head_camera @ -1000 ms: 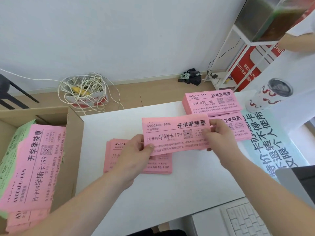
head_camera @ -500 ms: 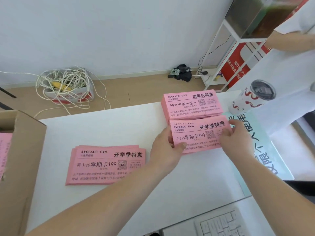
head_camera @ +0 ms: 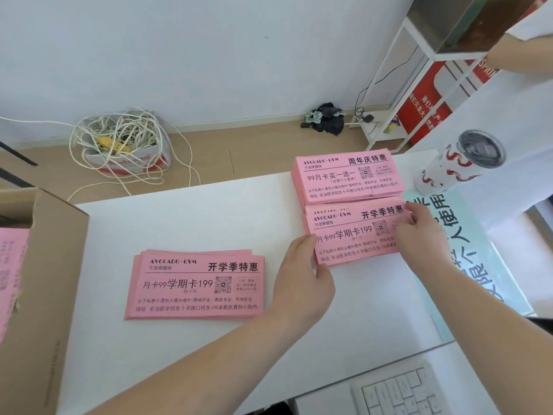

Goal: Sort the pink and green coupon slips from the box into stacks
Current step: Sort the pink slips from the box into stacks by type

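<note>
Three piles of pink coupon slips lie on the white table point(head_camera: 185, 223). A loose stack point(head_camera: 196, 286) sits at centre left. A thick stack point(head_camera: 347, 176) sits at the back right. Just in front of it is a third stack, and a pink slip point(head_camera: 356, 238) lies on top of it, slightly askew. My left hand point(head_camera: 305, 274) holds that slip's left edge and my right hand point(head_camera: 419, 232) holds its right edge. The cardboard box point(head_camera: 45, 283) stands at the far left, with pink slips point(head_camera: 12, 265) showing inside. No green slip is visible.
A white and red tumbler point(head_camera: 457, 163) stands at the back right beside a pale green printed sheet point(head_camera: 466, 259). A keyboard point(head_camera: 398, 390) lies at the near edge. On the floor are a box of tangled cord point(head_camera: 125, 145) and a white shelf point(head_camera: 419, 85). Another person's arm point(head_camera: 520, 55) shows top right.
Both hands carried the pink slip from mid-air above the table's centre to the right and set it down on the front right stack. The view swung right, pushing the box to the edge.
</note>
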`<state>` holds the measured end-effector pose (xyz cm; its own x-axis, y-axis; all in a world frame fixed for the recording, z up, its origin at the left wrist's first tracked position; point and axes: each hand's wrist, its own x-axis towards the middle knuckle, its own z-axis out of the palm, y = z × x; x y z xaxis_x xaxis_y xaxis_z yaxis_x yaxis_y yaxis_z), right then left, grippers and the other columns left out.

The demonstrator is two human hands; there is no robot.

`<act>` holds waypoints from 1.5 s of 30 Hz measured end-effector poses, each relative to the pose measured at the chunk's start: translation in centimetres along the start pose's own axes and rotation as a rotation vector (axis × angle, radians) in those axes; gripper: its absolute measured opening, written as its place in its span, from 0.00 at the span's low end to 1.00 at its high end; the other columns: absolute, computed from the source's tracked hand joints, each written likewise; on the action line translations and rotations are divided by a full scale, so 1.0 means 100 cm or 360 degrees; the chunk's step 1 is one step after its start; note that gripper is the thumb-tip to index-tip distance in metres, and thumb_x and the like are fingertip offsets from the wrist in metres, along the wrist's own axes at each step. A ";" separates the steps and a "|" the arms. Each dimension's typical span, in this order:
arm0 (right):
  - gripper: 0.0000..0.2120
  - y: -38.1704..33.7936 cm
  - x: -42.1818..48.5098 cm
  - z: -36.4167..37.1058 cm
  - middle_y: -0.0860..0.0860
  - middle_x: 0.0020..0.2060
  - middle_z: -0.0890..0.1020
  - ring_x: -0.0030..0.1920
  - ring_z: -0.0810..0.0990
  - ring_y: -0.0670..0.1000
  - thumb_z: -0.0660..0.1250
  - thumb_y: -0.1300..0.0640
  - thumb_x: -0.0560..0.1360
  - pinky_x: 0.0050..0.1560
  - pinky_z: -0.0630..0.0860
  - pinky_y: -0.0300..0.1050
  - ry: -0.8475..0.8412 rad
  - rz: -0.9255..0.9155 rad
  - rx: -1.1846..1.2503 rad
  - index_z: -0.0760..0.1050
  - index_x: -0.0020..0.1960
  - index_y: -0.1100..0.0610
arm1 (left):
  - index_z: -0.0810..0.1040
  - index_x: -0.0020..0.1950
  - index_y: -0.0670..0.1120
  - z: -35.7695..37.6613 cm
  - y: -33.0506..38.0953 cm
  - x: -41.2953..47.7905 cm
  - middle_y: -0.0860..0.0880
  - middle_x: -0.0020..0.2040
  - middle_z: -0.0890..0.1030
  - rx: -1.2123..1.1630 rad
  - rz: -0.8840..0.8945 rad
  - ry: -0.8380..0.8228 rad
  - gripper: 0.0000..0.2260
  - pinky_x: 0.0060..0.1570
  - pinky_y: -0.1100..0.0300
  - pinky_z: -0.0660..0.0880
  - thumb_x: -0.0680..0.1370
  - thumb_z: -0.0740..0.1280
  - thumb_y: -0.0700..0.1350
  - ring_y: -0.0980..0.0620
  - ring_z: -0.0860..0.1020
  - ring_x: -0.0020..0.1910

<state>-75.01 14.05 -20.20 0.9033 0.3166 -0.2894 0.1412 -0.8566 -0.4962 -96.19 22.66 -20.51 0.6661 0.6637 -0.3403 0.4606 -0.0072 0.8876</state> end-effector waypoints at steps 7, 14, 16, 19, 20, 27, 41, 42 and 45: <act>0.28 0.001 -0.010 -0.002 0.55 0.76 0.67 0.72 0.68 0.61 0.59 0.53 0.81 0.69 0.68 0.60 -0.0004 -0.0170 -0.0233 0.58 0.79 0.49 | 0.71 0.74 0.55 -0.013 0.005 -0.006 0.72 0.59 0.69 0.0058 0.0080 -0.0057 0.24 0.60 0.79 0.64 0.80 0.61 0.37 0.76 0.69 0.59; 0.16 -0.046 -0.085 0.045 0.51 0.64 0.79 0.66 0.75 0.54 0.73 0.56 0.74 0.57 0.80 0.56 0.0115 -0.1329 -0.0374 0.81 0.62 0.54 | 0.74 0.70 0.57 -0.077 -0.017 -0.016 0.59 0.63 0.76 0.0009 -0.0049 0.0116 0.18 0.47 0.55 0.79 0.83 0.61 0.42 0.61 0.79 0.51; 0.10 -0.071 -0.115 0.071 0.47 0.57 0.81 0.59 0.79 0.52 0.71 0.57 0.75 0.46 0.82 0.52 0.0017 -0.1483 -0.0265 0.82 0.56 0.53 | 0.76 0.66 0.58 -0.107 -0.036 -0.030 0.60 0.63 0.77 -0.0012 -0.0087 0.0257 0.17 0.55 0.56 0.79 0.82 0.62 0.40 0.61 0.80 0.54; 0.12 -0.095 -0.160 0.112 0.43 0.58 0.80 0.62 0.77 0.47 0.64 0.55 0.79 0.56 0.79 0.51 -0.0457 -0.1410 -0.0205 0.80 0.61 0.50 | 0.75 0.62 0.59 -0.157 -0.077 -0.058 0.59 0.66 0.76 0.0003 -0.0292 0.0533 0.21 0.67 0.54 0.73 0.79 0.62 0.35 0.55 0.75 0.66; 0.14 -0.099 -0.173 0.126 0.42 0.62 0.79 0.65 0.74 0.46 0.62 0.55 0.80 0.61 0.77 0.49 -0.0582 -0.1343 -0.0238 0.79 0.64 0.49 | 0.75 0.60 0.60 -0.171 -0.090 -0.069 0.58 0.66 0.76 0.0010 -0.0363 0.0605 0.22 0.67 0.54 0.73 0.78 0.61 0.33 0.54 0.75 0.65; 0.19 -0.106 -0.208 0.157 0.38 0.61 0.76 0.66 0.71 0.44 0.58 0.52 0.82 0.61 0.73 0.44 -0.0581 -0.1103 -0.0465 0.72 0.72 0.45 | 0.79 0.63 0.53 -0.205 -0.118 -0.101 0.58 0.59 0.82 -0.0382 -0.0508 0.0753 0.20 0.52 0.70 0.72 0.80 0.61 0.32 0.61 0.78 0.60; 0.40 -0.130 -0.216 0.146 0.46 0.47 0.83 0.51 0.80 0.50 0.50 0.18 0.71 0.56 0.78 0.53 -0.0838 -0.0719 -0.0167 0.80 0.54 0.50 | 0.74 0.67 0.57 -0.198 -0.128 -0.105 0.56 0.63 0.76 0.0606 0.0190 0.0693 0.22 0.60 0.51 0.77 0.75 0.69 0.41 0.52 0.74 0.60; 0.40 -0.132 -0.217 0.144 0.48 0.47 0.83 0.51 0.81 0.51 0.53 0.18 0.70 0.57 0.78 0.53 -0.0873 -0.0666 -0.0094 0.79 0.54 0.52 | 0.71 0.70 0.55 -0.192 -0.131 -0.110 0.53 0.68 0.74 0.0861 0.0343 0.0587 0.25 0.62 0.49 0.75 0.74 0.70 0.43 0.48 0.72 0.64; 0.30 -0.130 -0.218 0.142 0.44 0.52 0.83 0.54 0.81 0.46 0.64 0.27 0.73 0.59 0.78 0.49 -0.0855 -0.0605 -0.0093 0.78 0.61 0.50 | 0.66 0.77 0.55 -0.172 -0.134 -0.124 0.51 0.79 0.65 0.0719 0.0340 0.0131 0.30 0.75 0.54 0.61 0.75 0.66 0.45 0.47 0.63 0.75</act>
<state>-102.31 24.07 -18.99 0.4607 0.7476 -0.4784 0.4461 -0.6610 -0.6034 -120.70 27.33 -22.81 0.7332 0.6686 -0.1240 0.5388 -0.4601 0.7057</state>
